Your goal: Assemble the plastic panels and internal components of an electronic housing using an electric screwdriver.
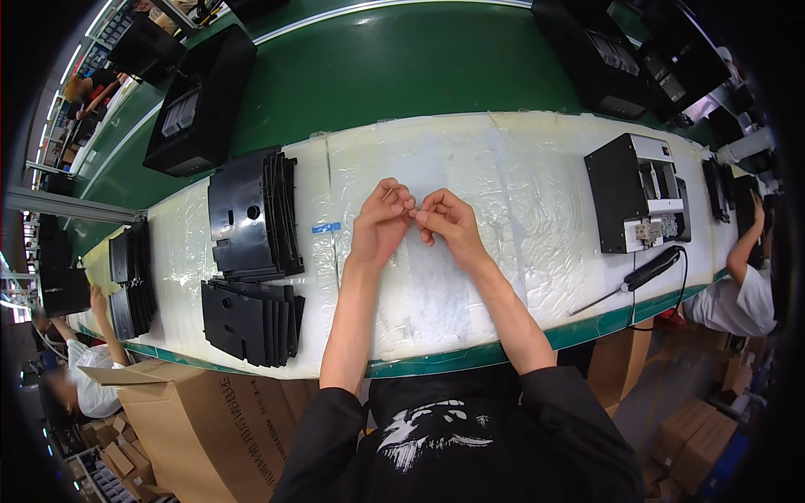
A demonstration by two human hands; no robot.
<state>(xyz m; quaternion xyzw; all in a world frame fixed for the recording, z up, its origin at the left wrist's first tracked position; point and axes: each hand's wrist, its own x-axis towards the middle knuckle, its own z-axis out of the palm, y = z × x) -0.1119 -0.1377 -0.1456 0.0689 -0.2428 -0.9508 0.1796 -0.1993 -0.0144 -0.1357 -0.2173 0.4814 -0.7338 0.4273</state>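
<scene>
Over the middle of the plastic-covered table (419, 310), my left hand (381, 225) and my right hand (454, 223) meet at the fingertips. The fingers of both are curled and pinched together; whatever lies between them is too small to make out. To the left stand two stacks of thin black panels, a larger stack (239, 214) and a smaller stack (243, 323) nearer me. A black and white screw feeder (625, 193) sits on the right, with small metal screws at its front. Beside it lies a black electric screwdriver (654, 268) with a long bit.
Beyond the table runs a green conveyor (402, 63) carrying black cases (201, 105). A blue tape strip (326, 227) sticks to the cover. Co-workers are at both sides, one in a white sleeve (734, 293) at right. A cardboard box (193, 419) stands below the left edge.
</scene>
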